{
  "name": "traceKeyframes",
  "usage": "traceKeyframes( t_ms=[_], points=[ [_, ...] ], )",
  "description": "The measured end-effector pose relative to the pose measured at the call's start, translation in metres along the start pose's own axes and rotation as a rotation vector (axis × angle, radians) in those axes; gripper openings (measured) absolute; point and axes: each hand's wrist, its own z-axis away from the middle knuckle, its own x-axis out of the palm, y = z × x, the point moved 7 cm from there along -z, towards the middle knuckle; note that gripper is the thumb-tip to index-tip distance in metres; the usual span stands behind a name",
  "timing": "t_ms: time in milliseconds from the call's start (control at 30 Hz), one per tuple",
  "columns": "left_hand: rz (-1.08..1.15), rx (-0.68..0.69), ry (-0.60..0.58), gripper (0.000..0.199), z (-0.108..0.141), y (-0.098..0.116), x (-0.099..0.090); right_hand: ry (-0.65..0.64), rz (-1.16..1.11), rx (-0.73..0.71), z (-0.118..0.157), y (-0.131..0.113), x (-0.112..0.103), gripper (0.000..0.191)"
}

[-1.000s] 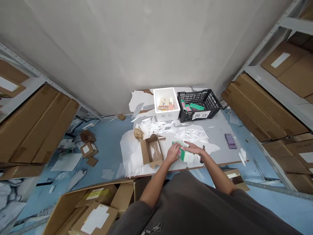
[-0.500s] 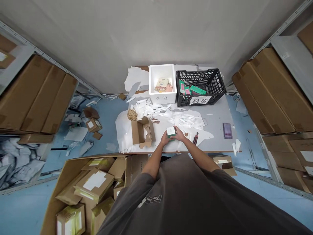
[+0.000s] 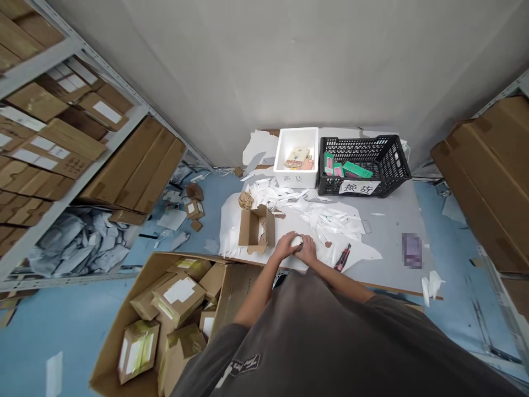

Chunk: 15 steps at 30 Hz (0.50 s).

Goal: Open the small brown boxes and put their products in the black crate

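Observation:
Between my two hands, over the near part of the table, is a small box (image 3: 297,241) with a pale face up; the fingers hide most of its sides. My left hand (image 3: 284,246) is closed round its left side. On the opposite side my right hand (image 3: 307,250) grips it too. An open cardboard box (image 3: 244,227) stands to the left of my left hand. A red and black box cutter (image 3: 343,257) lies right of my right hand. Torn white paper (image 3: 326,218) is spread just beyond the hands.
At the table's back stand a white foam bin (image 3: 296,179) with small boxes and a black crate (image 3: 392,184) with green and pink boxes. A large carton (image 3: 108,344) full of parcels sits at lower left. Shelves (image 3: 142,110) flank the left; a purple, blurred item (image 3: 412,251) lies right.
My view has swung left, so the table appears further right. The small box has turned in my hands: its green side, visible before, is now covered. Both hands still hold it.

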Motion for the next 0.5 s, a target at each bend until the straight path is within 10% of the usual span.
traceKeyframes(
  t_ms=[200,400,500],
  points=[
    [0.357,0.029,-0.252,0.052,-0.021,-0.001,-0.01,-0.223,-0.195,-0.01,-0.018,0.02,-0.008,0.094],
    [0.249,-0.235,0.285,0.053,-0.037,-0.014,-0.045,-0.221,-0.236,0.026,-0.028,0.02,-0.005,0.091],
    [0.024,-0.156,0.346,0.041,-0.033,-0.003,-0.044,-0.227,-0.231,0.056,-0.024,0.023,-0.006,0.092]
  ],
)
